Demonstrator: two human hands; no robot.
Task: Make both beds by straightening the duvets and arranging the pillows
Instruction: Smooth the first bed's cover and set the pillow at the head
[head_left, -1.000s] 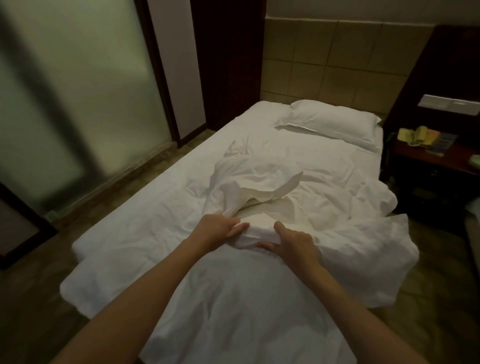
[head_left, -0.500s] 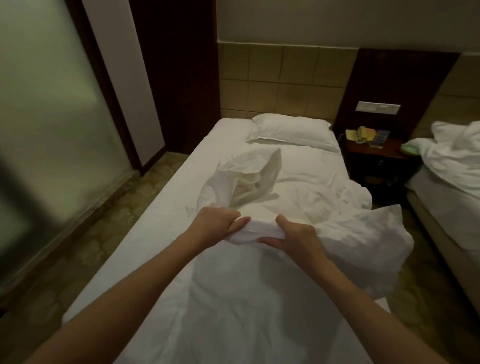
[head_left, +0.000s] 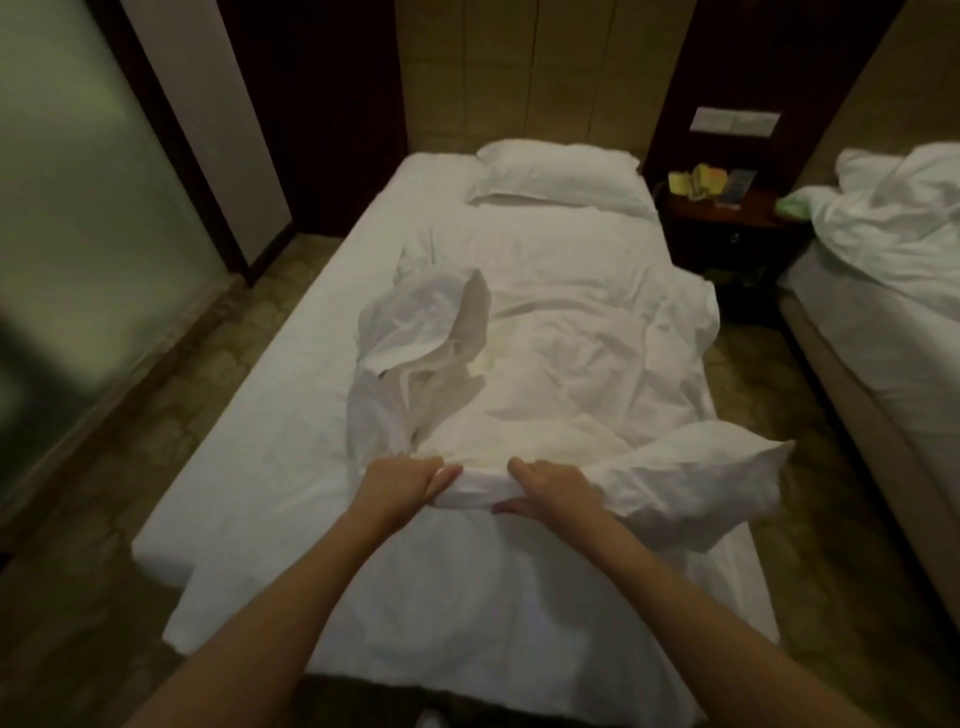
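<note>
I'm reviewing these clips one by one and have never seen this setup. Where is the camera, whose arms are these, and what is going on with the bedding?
There is no machine here. The camera sits on a person's head and looks forward and down, so the two bare arms reaching in from the bottom are that person's own. They stand at the foot of a single bed. The left hand and right hand both grip a bunched edge of the white duvet, which lies crumpled across the mattress. A pillow lies at the head of the bed. To the right stands a dark nightstand with a few small items I cannot identify, and beyond it a second bed with its own rumpled bedding.
</note>
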